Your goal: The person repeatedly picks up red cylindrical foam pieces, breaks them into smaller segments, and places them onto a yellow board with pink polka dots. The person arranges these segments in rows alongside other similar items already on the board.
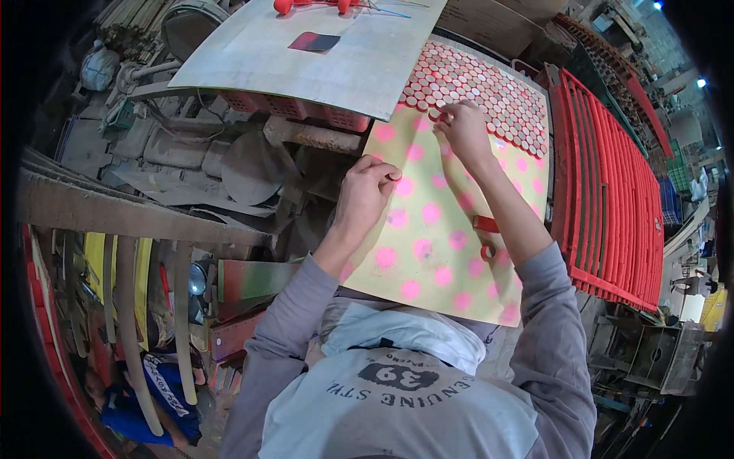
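A pale yellow sheet (397, 252) printed with pink dots lies in front of me. Its far part is covered with tightly packed small round pieces (489, 88), with pale tops and red rims. At the near edge of these rows, the thumb and fingers of my right hand (465, 131) pinch one red-rimmed round piece (434, 115). My left hand (364, 191) is closed at the sheet's left edge, fingers curled; whatever it may hold is hidden. Beneath my right forearm, a short red tube (486, 223) lies on its side near a red ring-like piece (488, 251).
A whitish board (306, 65) at the far left bears a dark square patch and red round-headed items (284, 6). Red slatted racks (612, 191) stand close on the right. A wooden beam (122, 199) crosses the left; beyond it, a person in blue (157, 402) is at lower left.
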Available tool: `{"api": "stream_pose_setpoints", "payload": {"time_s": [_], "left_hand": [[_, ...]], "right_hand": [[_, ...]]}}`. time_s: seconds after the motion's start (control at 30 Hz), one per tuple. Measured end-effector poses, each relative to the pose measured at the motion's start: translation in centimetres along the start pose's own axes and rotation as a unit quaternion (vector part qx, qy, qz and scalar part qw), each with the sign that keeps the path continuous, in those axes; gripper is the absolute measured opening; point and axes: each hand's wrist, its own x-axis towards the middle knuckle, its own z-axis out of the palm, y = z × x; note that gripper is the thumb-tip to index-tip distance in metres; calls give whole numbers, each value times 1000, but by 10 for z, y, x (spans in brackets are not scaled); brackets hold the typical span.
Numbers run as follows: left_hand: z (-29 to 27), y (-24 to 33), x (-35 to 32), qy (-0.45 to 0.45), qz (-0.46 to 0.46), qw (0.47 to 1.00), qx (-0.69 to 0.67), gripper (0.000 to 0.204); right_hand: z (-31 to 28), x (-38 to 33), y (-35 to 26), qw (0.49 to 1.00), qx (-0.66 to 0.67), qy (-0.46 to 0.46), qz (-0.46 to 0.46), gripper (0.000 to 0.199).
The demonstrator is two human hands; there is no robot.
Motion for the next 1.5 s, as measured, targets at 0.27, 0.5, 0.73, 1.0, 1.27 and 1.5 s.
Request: {"api": "stream_pose_setpoints", "payload": {"time_s": [0.27, 0.5, 0.73, 1.0, 1.27, 1.5], "left_hand": [[-5, 10, 5, -1, -28, 1000, -6, 15], [-4, 8, 6, -3, -38, 999, -8, 14], [-5, 10, 5, -3, -30, 999, -21, 15], [-15, 11, 14, -44, -3, 999, 31, 31], [-11, 9, 82, -75, 125, 986, 82, 60], [30, -24, 105, -21, 188, 979, 81, 74]], "right_hand": [[-3, -4, -1, 980, 123, -35, 153, 28], [8, -1, 0, 987, 78, -18, 138, 21], [7, 3, 10, 990, 59, -29, 122, 19], [0, 7, 9, 990, 47, -35, 132, 23], [-16, 3, 17, 985, 50, -67, 150, 26], [-40, -6, 26, 986, 71, -85, 126, 26]]}}
